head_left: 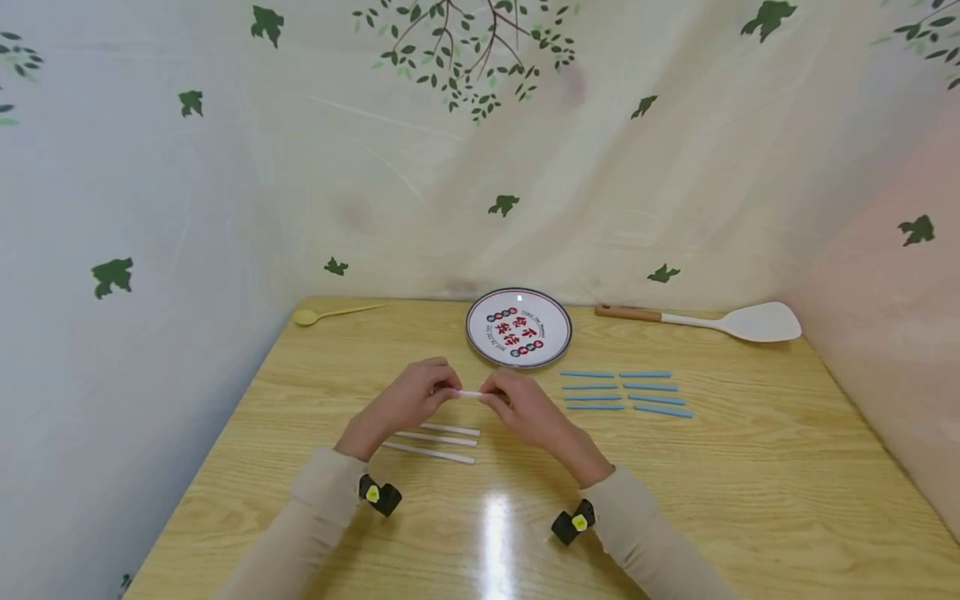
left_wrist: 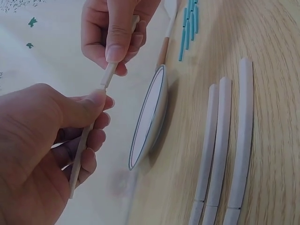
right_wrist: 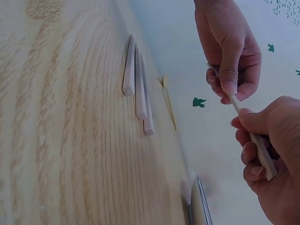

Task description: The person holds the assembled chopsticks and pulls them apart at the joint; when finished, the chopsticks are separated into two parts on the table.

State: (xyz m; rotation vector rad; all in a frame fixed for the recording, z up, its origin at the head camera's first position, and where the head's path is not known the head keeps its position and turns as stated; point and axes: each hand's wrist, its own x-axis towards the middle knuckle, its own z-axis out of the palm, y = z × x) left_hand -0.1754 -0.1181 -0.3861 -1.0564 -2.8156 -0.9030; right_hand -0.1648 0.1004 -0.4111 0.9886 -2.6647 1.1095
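My left hand and right hand meet above the table, each pinching one section of a white two-part chopstick. In the left wrist view, a narrower neck shows at the joint between the fingertips of both hands. The palms and fingers hide parts of both sections. Below the left hand, three white chopsticks lie side by side on the wood, each with a seam toward one end.
Behind the hands stands a round plate with red lettering. Several blue stick pieces lie in two columns to the right. A spatula and a yellow spoon lie along the table's back edge, near the curtain.
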